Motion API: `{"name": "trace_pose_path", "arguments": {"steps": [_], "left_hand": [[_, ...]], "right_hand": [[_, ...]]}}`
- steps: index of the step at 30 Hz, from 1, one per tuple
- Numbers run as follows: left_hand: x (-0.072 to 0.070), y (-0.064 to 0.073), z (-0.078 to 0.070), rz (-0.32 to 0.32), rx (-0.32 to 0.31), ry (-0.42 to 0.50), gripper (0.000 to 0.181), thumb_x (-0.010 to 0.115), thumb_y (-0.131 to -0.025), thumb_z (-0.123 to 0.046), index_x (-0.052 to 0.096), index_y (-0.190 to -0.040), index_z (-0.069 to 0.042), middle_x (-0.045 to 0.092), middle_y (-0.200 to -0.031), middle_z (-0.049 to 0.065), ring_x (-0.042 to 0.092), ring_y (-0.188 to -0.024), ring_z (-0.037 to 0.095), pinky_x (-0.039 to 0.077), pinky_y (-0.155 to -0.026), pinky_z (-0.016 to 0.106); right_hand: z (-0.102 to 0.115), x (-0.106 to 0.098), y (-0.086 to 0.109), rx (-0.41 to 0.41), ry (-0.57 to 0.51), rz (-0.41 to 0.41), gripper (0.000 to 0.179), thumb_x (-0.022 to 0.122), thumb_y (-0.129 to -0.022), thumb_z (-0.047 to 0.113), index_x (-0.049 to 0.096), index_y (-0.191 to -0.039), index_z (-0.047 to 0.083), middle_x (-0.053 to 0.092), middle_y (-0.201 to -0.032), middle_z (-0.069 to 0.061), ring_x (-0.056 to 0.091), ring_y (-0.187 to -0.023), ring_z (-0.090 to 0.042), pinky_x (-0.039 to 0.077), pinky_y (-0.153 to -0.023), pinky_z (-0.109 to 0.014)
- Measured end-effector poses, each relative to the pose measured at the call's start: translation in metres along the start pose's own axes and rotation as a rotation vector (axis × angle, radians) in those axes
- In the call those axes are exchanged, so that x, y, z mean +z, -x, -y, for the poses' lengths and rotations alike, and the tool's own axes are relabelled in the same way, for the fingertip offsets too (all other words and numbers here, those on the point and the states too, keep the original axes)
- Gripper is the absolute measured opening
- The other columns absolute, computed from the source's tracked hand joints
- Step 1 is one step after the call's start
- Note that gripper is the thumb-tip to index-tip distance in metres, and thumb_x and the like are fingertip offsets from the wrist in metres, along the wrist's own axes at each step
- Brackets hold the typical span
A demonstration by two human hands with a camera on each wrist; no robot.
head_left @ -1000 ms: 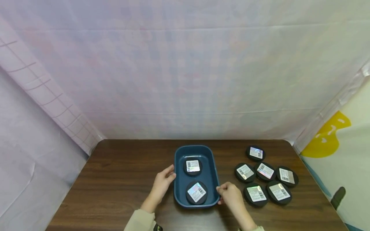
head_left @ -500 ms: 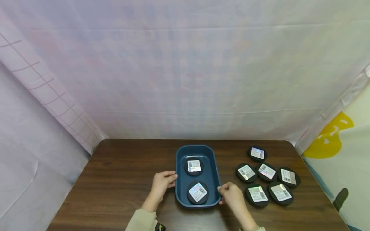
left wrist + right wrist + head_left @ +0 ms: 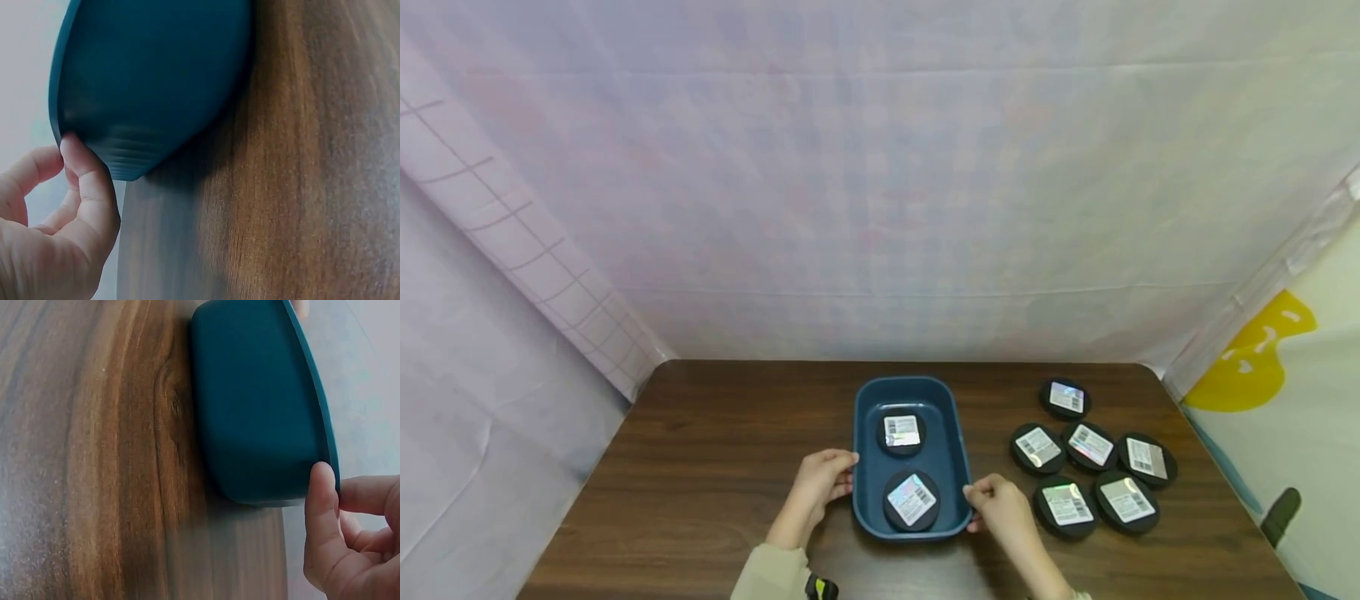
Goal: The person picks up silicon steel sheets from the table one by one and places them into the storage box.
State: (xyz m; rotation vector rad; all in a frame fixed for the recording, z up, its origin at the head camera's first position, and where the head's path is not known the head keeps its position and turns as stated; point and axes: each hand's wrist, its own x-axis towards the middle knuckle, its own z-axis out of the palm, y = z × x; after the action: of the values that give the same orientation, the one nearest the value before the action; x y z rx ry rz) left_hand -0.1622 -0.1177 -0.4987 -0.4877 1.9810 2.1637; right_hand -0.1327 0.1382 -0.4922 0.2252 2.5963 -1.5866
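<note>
A dark blue rectangular tray [image 3: 942, 454] stands on the wooden table, holding two round black discs with white barcode labels: one disc [image 3: 902, 431] at the far end, the other [image 3: 911, 501] at the near end. My left hand [image 3: 818, 483] pinches the tray's left rim; in the left wrist view, thumb and fingertip of that hand [image 3: 69, 231] meet over the edge of the blue tray [image 3: 156, 69]. At the near right corner my right hand [image 3: 1003, 510] pinches the rim, seen closely in the right wrist view, where the tray's outer wall [image 3: 262, 406] shows.
Several more labelled black discs [image 3: 1065, 505] lie on the table [image 3: 715, 442] to the right, close to my right hand. One disc [image 3: 1065, 399] sits apart behind the others. A pale cloth backdrop [image 3: 880, 208] rises behind the table's far edge.
The left hand's fingers have shifted along the left rim, its fingertips now drawn together on it. The tray, its discs and the right hand hold nearly the same places.
</note>
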Motion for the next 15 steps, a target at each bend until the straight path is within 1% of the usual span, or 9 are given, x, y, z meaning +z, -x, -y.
{"name": "trace_pose_path", "arguments": {"steps": [3,5,7,9,11,13,15], "left_hand": [[0.0004,-0.0005,0.0001,0.013,-0.011,0.006,0.030,0.061,-0.083,-0.008,0.057,-0.101,0.016,0.056,-0.072,0.006,0.053,-0.060,0.012,0.050,-0.054,0.022],[0.0007,-0.0004,-0.0006,0.016,-0.012,0.007,0.031,0.060,-0.083,-0.008,0.056,-0.102,0.017,0.055,-0.071,0.006,0.053,-0.060,0.011,0.050,-0.054,0.022],[0.0009,-0.0002,-0.0019,0.013,-0.014,0.005,0.032,0.060,-0.083,-0.008,0.056,-0.102,0.018,0.055,-0.069,0.006,0.053,-0.059,0.011,0.049,-0.053,0.021],[0.0010,-0.0008,-0.0030,0.007,-0.012,0.006,0.032,0.060,-0.082,-0.007,0.056,-0.101,0.018,0.054,-0.068,0.005,0.052,-0.058,0.011,0.049,-0.053,0.021],[0.0012,-0.0010,-0.0039,0.003,-0.016,0.007,0.031,0.060,-0.082,-0.007,0.056,-0.100,0.017,0.054,-0.066,0.004,0.052,-0.058,0.011,0.049,-0.052,0.021],[0.0012,-0.0007,-0.0043,0.005,-0.019,0.007,0.029,0.060,-0.083,-0.007,0.056,-0.100,0.017,0.054,-0.066,0.004,0.052,-0.058,0.011,0.049,-0.052,0.021],[0.0008,-0.0003,-0.0034,0.010,-0.019,0.008,0.029,0.059,-0.083,-0.007,0.057,-0.099,0.016,0.054,-0.066,0.004,0.052,-0.058,0.011,0.049,-0.052,0.021]], "right_hand": [[-0.0016,-0.0011,0.0008,-0.003,-0.002,0.001,0.016,0.063,-0.085,0.008,0.057,-0.087,-0.007,0.058,-0.062,-0.005,0.059,-0.045,-0.017,0.052,-0.046,-0.032],[-0.0018,-0.0011,0.0012,-0.024,0.037,-0.007,0.016,0.063,-0.085,0.009,0.058,-0.086,-0.006,0.059,-0.063,-0.004,0.059,-0.045,-0.016,0.051,-0.045,-0.030],[-0.0010,-0.0003,0.0016,-0.061,0.094,-0.024,0.015,0.064,-0.085,0.010,0.058,-0.086,-0.004,0.060,-0.065,-0.003,0.058,-0.044,-0.015,0.050,-0.044,-0.028],[-0.0003,0.0010,0.0022,-0.115,0.169,-0.057,0.014,0.065,-0.084,0.012,0.060,-0.085,-0.001,0.060,-0.067,0.000,0.057,-0.044,-0.012,0.048,-0.044,-0.025],[-0.0006,0.0018,0.0031,-0.200,0.268,-0.106,0.014,0.067,-0.083,0.014,0.061,-0.083,0.002,0.059,-0.068,0.001,0.056,-0.048,-0.011,0.046,-0.047,-0.026],[-0.0028,0.0019,0.0039,-0.296,0.369,-0.161,0.014,0.070,-0.081,0.017,0.064,-0.081,0.004,0.060,-0.070,0.000,0.058,-0.055,-0.014,0.047,-0.051,-0.030],[-0.0069,0.0006,0.0044,-0.389,0.467,-0.200,0.015,0.072,-0.080,0.019,0.067,-0.083,0.006,0.063,-0.075,-0.002,0.062,-0.064,-0.019,0.049,-0.057,-0.036]]}}
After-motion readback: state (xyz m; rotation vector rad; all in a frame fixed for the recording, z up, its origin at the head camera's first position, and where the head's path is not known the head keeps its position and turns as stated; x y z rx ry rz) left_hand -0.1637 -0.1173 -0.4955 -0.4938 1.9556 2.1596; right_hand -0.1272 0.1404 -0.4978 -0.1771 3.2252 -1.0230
